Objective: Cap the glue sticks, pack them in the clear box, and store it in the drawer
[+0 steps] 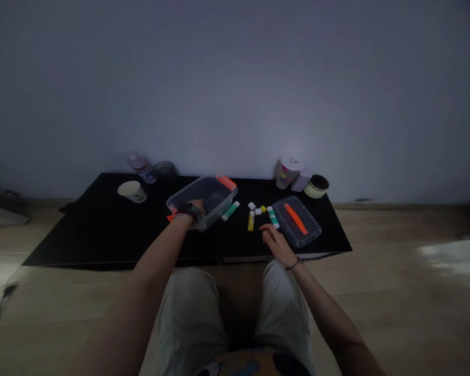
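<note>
My left hand (198,206) reaches down inside a clear plastic box (219,211) with orange clips; its fingers are too dark to make out. Over the table's front part, my right hand (275,241) hovers or rests with loosely curled fingers and nothing visible in them. Just beyond it lie a yellow glue stick (251,221) and a green-and-white glue stick (273,217). A second green glue stick (230,211) lies against the box's right side. Small white pieces (251,206) and a yellow piece (263,209) sit between them. The box's clear lid (303,222), with an orange handle, lies at right.
On the black table (102,230), a paper cup (132,191), a spray can (141,167) and a dark glass jar (165,171) stand at left. At back right are a plastic cup (288,173), a pale box (301,180) and a cream pot (315,188). A wall rises behind.
</note>
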Demonstrator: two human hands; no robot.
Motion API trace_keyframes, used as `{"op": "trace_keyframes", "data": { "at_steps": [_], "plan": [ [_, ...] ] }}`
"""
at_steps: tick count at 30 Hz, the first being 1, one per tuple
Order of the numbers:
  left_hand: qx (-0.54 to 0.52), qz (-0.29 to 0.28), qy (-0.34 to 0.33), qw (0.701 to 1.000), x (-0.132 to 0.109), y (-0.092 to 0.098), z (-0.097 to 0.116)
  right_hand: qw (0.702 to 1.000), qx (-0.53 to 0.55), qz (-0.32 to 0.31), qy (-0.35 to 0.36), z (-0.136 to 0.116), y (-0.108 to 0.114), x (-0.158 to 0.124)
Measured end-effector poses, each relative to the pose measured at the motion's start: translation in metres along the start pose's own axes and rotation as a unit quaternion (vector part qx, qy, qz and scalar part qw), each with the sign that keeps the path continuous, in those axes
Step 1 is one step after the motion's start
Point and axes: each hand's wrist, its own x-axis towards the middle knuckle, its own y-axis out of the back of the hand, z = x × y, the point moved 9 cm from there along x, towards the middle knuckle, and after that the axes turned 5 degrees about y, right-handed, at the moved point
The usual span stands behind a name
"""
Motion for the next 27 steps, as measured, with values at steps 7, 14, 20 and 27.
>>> {"op": "trace_keyframes", "data": {
  "at_steps": [7, 14, 20, 27],
  "plan": [
    [0.058, -0.016, 0.023, 0.998, -0.009, 0.002, -0.005, 1.000, -0.012, -0.005, -0.008, 0.001, 0.001, 0.000],
    [0.029, 0.045, 0.007, 0.999, -0.017, 0.026, 0.006, 0.999, -0.032, -0.010, -0.005, 0.004, 0.001, 0.001],
    [-0.065, 0.237, -0.087, 0.965, -0.070, 0.065, 0.043, 0.978, -0.206, 0.004, -0.038, 0.029, 0.006, 0.012],
    [-0.104, 0.200, -0.263, 0.938, -0.112, -0.011, 0.107, 0.933, -0.351, -0.047, -0.070, 0.035, -0.017, 0.039]
  ]
}}
